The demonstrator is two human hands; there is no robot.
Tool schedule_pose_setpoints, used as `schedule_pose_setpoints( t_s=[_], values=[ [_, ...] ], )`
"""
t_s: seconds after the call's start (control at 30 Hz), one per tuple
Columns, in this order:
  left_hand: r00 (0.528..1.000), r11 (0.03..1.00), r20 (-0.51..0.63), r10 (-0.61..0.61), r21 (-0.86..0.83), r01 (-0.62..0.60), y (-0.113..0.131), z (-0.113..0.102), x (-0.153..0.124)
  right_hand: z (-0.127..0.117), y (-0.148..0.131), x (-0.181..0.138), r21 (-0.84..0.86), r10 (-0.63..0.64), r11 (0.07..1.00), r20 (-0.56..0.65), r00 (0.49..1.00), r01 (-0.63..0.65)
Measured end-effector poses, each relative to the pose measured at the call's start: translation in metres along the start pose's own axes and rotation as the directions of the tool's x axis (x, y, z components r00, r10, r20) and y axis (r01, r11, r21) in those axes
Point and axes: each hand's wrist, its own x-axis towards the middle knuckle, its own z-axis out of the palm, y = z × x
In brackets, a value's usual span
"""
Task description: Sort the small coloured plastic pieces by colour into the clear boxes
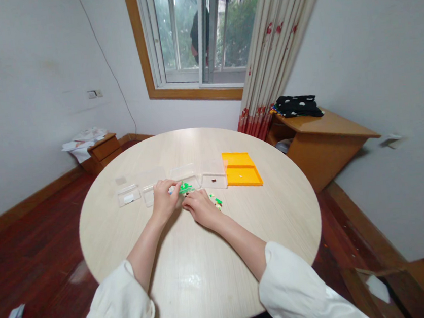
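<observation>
My left hand [165, 200] is over the middle of the round table, thumb and fingertips pinched together beside a transparent box holding small green pieces [185, 187]. What it pinches, if anything, is too small to make out. Close to its right, my right hand [201, 207] rests low at the box's near edge with fingers curled together. Something small and dark shows by its fingertips, but I cannot tell whether it is held. Small loose green and pale pieces [217, 201] lie on the table just right of my right hand.
Several transparent plastic boxes stand in a row, among them a small box [128, 195] at the left and one with a brown piece [214, 180]. An open orange case [242, 170] lies at the right. All are on the round table [279, 212]. A wooden desk [319, 131] stands beyond.
</observation>
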Motion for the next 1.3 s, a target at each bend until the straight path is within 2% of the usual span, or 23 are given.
schedule_pose_setpoints(
  t_s=[0.07, 0.13, 0.23, 0.33, 0.47, 0.53, 0.63, 0.8, 1.1, 1.3],
  values=[
    [0.999, 0.993, 0.043, -0.007, -0.12, 0.012, 0.002, 0.0, 0.0, -0.004, 0.002, 0.001, 0.11, 0.074, 0.992, -0.091, 0.993, -0.064],
    [0.994, 0.976, 0.108, -0.015, -0.215, 0.038, 0.004, 0.0, -0.001, -0.008, 0.006, 0.003, 0.258, 0.183, 0.957, -0.189, 0.965, -0.131],
    [0.981, 0.957, 0.196, 0.005, -0.287, 0.052, 0.008, 0.0, -0.002, -0.011, 0.015, 0.005, 0.528, 0.361, 0.829, -0.256, 0.897, -0.183],
    [0.975, 0.949, 0.221, 0.029, -0.312, 0.042, 0.012, -0.001, -0.004, -0.011, 0.022, 0.008, 0.76, 0.509, 0.615, -0.18, 0.842, -0.209],
    [0.973, 0.947, 0.23, 0.026, -0.318, 0.05, 0.018, -0.001, -0.007, -0.008, 0.023, 0.01, 0.916, 0.601, 0.348, -0.057, 0.797, -0.197],
    [0.975, 0.945, 0.219, 0.025, -0.323, 0.048, 0.019, 0.0, -0.009, -0.009, 0.022, 0.011, 0.95, 0.616, 0.26, -0.022, 0.788, -0.176],
    [0.983, 0.944, 0.18, 0.023, -0.328, 0.037, 0.019, 0.003, -0.01, -0.011, 0.019, 0.01, 0.969, 0.628, 0.177, 0.026, 0.778, -0.175],
    [0.989, 0.945, 0.149, 0.011, -0.324, 0.039, 0.018, 0.004, -0.01, -0.012, 0.016, 0.01, 0.974, 0.622, 0.124, 0.071, 0.78, -0.188],
    [0.993, 0.929, 0.095, 0.064, -0.368, -0.025, 0.014, 0.006, -0.009, -0.009, 0.019, 0.008, 0.973, 0.59, 0.078, 0.13, 0.797, -0.217],
    [0.992, 0.921, 0.08, 0.098, -0.385, -0.06, 0.012, 0.009, -0.011, -0.008, 0.022, 0.009, 0.954, 0.57, 0.159, 0.123, 0.813, -0.255]
  ],
)
